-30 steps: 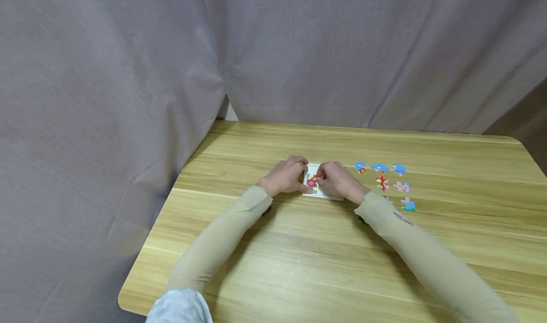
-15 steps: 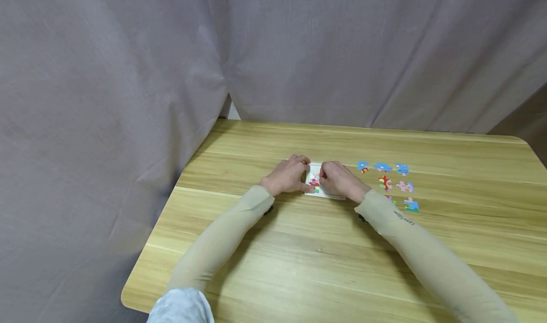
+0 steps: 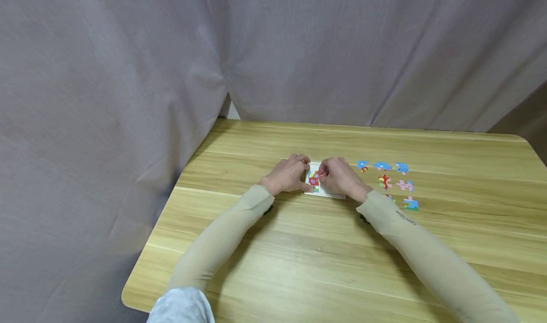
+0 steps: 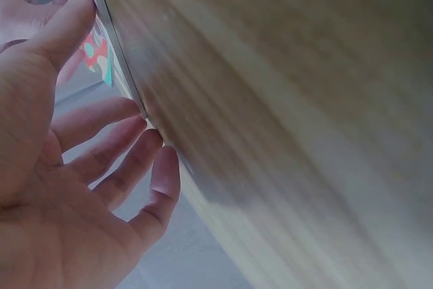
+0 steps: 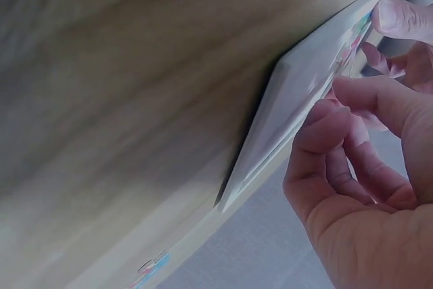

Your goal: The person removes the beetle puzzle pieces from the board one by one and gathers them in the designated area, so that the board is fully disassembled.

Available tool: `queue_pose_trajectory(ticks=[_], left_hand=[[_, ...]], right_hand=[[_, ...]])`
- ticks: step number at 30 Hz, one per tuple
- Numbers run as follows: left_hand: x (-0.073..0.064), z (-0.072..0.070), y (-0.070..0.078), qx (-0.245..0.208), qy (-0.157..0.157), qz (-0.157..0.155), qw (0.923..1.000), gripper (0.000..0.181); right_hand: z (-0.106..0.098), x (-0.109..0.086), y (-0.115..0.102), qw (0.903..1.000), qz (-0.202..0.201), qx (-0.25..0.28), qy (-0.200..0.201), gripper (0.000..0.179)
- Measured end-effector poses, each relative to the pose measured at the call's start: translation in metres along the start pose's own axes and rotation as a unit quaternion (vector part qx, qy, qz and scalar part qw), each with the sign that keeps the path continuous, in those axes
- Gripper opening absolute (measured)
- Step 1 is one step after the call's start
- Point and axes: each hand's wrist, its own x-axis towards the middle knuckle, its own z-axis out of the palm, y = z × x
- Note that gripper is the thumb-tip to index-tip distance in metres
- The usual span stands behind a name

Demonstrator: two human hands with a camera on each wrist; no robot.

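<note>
2 hands: left hand [image 3: 287,175] and right hand [image 3: 340,178] on white puzzle tray [image 3: 331,194]

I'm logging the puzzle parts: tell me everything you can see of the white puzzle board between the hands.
The white puzzle board is a thin, flat, rectangular tray lying on the wooden table. Colourful pieces in red, blue and green sit at its left part. The left hand touches its left edge; the right hand rests over its middle, fingertips at the pieces.
</note>
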Motion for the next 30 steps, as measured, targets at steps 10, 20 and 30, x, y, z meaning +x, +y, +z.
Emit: queue_pose_trajectory(ticks=[10, 20, 30], left_hand=[[0.001, 0.000, 0.001, -0.003, -0.005, 0.003, 1.0000, 0.067], [0.000, 0.000, -0.003, -0.006, -0.004, 0.012, 0.9999, 0.059], [-0.002, 0.000, -0.003, -0.017, -0.010, 0.006, 0.9998, 0.071]], right_hand=[[-0.008, -0.005, 0.006, 0.9990, 0.033, 0.030, -0.003, 0.006], [-0.024, -0.019, 0.023, 0.9984, 0.042, 0.039, 0.001, 0.007], [-0.038, -0.036, 0.040, 0.9975, 0.058, 0.041, 0.004, 0.008]])
